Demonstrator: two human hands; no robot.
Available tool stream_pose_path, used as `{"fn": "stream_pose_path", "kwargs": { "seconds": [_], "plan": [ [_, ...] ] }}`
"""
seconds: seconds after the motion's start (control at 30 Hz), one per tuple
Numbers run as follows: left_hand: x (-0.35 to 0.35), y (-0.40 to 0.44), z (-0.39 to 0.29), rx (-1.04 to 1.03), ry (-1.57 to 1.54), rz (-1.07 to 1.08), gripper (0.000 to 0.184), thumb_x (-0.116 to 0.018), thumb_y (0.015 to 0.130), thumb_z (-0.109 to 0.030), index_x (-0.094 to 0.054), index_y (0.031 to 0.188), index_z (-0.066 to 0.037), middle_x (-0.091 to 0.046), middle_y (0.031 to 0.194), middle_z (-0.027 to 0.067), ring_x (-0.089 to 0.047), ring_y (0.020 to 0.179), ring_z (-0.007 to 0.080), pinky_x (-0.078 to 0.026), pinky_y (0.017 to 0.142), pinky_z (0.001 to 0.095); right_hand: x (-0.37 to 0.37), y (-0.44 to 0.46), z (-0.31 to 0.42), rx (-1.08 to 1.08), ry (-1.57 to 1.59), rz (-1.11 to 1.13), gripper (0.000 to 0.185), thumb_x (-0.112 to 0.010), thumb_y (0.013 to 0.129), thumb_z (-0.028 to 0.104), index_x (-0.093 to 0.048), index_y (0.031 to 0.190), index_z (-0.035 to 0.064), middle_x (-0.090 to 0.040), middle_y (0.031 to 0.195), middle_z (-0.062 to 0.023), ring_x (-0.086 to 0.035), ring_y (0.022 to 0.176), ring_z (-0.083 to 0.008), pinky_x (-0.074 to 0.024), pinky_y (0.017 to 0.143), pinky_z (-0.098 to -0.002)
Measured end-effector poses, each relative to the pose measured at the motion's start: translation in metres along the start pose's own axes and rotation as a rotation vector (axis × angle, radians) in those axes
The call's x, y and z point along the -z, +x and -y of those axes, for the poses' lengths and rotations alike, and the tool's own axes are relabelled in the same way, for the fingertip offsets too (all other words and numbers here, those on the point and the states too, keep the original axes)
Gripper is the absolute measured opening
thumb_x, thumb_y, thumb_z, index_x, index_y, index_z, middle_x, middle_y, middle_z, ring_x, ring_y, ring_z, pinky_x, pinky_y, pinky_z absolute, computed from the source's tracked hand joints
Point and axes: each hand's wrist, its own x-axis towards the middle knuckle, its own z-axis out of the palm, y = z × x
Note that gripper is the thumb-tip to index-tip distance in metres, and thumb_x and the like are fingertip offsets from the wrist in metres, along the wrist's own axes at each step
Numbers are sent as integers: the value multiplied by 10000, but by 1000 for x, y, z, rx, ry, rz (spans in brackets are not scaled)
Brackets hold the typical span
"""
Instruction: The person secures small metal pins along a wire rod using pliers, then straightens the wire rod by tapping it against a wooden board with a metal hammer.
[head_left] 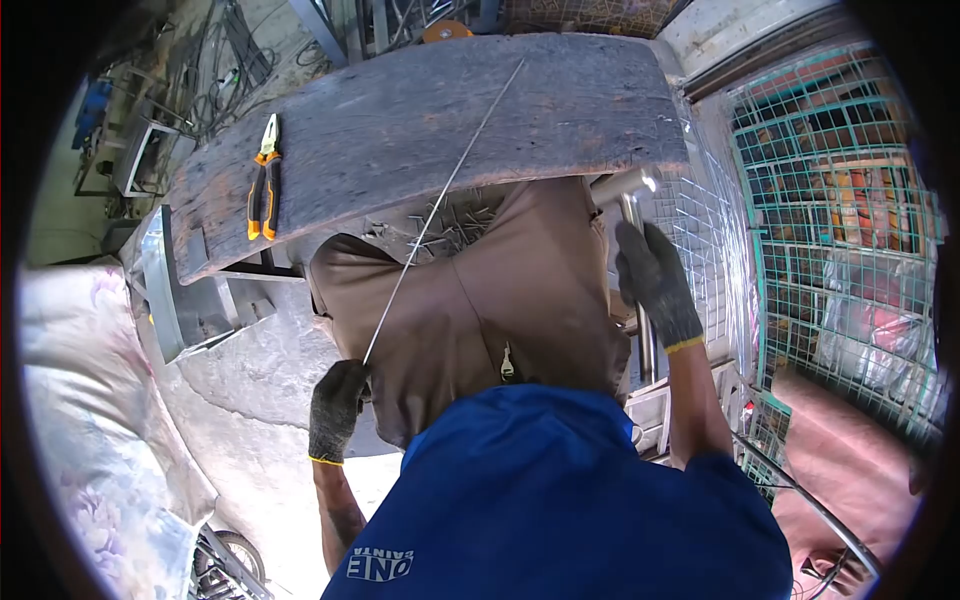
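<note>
In a dark glove with a yellow cuff, my left hand (339, 412) is closed around the lower end of a long thin metal rod (431, 221). The rod slants up and away across my lap, and its far part lies over a worn wooden board (390, 130). My right hand (657, 285), gloved the same way, grips the metal handle of a hammer (622, 186). The hammer head is up, near the board's right front corner. Combination pliers (265, 180) with orange and black handles lie on the board's left part, apart from both hands.
Several short cut metal pieces (455, 225) lie below the board's front edge. A green wire mesh (800, 220) stands at the right, beside a rolled pinkish sheet (840, 450). Floral cloth (90, 400) hangs at the left. Tangled wires (235, 60) lie behind the board.
</note>
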Motion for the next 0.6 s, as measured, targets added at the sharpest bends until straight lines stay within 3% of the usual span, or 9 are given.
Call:
{"fn": "stream_pose_path", "kwargs": {
  "seconds": [0.07,0.2,0.23,0.27,0.3,0.37,0.5,0.57,0.6],
  "plan": [
    [-4,-6,-5,231,-161,-31,196,-489,977,-147,-641,969,-23,-602,760,57,-549,573,101,-431,521,257,-13,26,5,280,-180,-67,404,-561,948,416,-563,844,25,-552,633,-73,-552,562,-159,-421,515,-344],
    [-9,-13,6,261,-191,-75,209,-499,975,-187,-649,947,-45,-589,708,37,-539,585,91,-422,523,256,-37,71,12,495,-136,-59,411,-524,968,403,-561,875,4,-561,657,-129,-577,639,-235,-432,600,-391],
    [-9,-14,8,156,-140,-68,218,-503,972,-204,-651,940,-47,-581,690,35,-536,593,92,-424,534,259,-40,78,16,751,-340,-104,255,-587,918,239,-550,1028,12,-580,768,-126,-578,674,-247,-451,589,-388],
    [-8,-15,8,51,-85,-63,228,-508,970,-221,-653,932,-49,-573,673,33,-533,601,94,-425,545,262,-43,85,20,1007,-542,-152,335,-649,869,75,-539,1180,19,-599,880,-122,-580,710,-260,-470,578,-386],
    [-7,-16,7,49,-85,-72,228,-508,970,-221,-653,932,-49,-573,673,33,-533,601,94,-425,545,262,-46,90,25,1015,-538,-149,335,-649,869,75,-539,1180,19,-599,880,-122,-580,710,-260,-470,578,-386],
    [-5,-14,-3,237,-230,-41,216,-508,967,-197,-648,932,-37,-580,698,46,-540,615,107,-439,576,270,-52,94,45,1235,-582,-203,473,-644,823,6,-488,1269,8,-586,993,-185,-568,790,-350,-479,650,-438],
    [-5,-14,4,77,-68,-69,200,-507,964,-172,-647,939,-31,-584,718,51,-545,621,114,-447,595,274,-68,90,83,1268,-498,-298,341,-621,881,71,-531,1204,11,-600,925,-181,-583,782,-329,-480,657,-418],
    [-4,-14,1,118,-137,-64,189,-507,963,-155,-652,949,-34,-586,724,47,-550,628,112,-448,593,272,-77,76,109,874,-289,-146,272,-586,940,192,-567,1143,12,-595,837,-190,-600,799,-315,-484,683,-405],
    [-4,-15,3,118,-136,-68,189,-507,963,-155,-652,949,-34,-586,724,47,-550,628,112,-448,593,272,-81,84,105,876,-286,-144,272,-586,940,192,-567,1143,12,-595,837,-190,-600,799,-315,-484,683,-405]
  ]
}}
